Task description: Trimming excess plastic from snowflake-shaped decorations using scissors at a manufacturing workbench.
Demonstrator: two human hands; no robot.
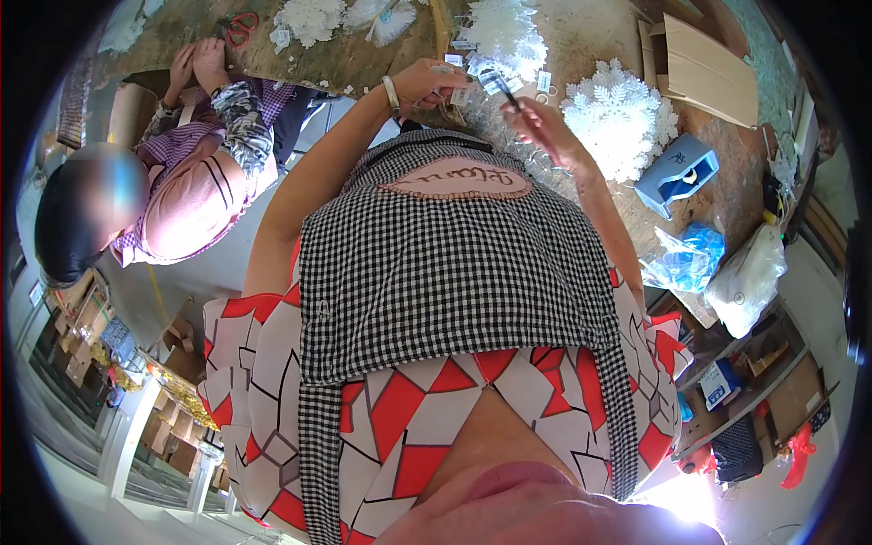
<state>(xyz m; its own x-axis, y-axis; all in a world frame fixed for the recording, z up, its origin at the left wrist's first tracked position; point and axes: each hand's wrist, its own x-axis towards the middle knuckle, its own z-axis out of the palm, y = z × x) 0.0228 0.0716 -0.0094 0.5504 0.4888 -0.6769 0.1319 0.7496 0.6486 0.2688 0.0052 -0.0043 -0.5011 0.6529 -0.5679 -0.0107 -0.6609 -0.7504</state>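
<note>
At the table's near edge, my left hand (431, 84) is closed, its fingertips pinching a small pale tag (460, 94) that is partly hidden. My right hand (549, 134) is wrapped round a slim dark tool (511, 98), whose exact kind I cannot make out. The tool's tip points up and left, toward small printed labels (491, 82) on the table. Just beyond both hands lies a pile of white snowflake ornaments (509, 41). A larger stack of white snowflakes (618, 118) sits to the right of my right hand.
An open cardboard box (708, 73) and a blue tape dispenser (677, 174) stand at the right. Plastic bags (749, 277) lie near the right edge. Left, a co-worker's hands (198, 65) rest by red-handled scissors (239, 30); more white snowflakes (309, 20) lie beyond.
</note>
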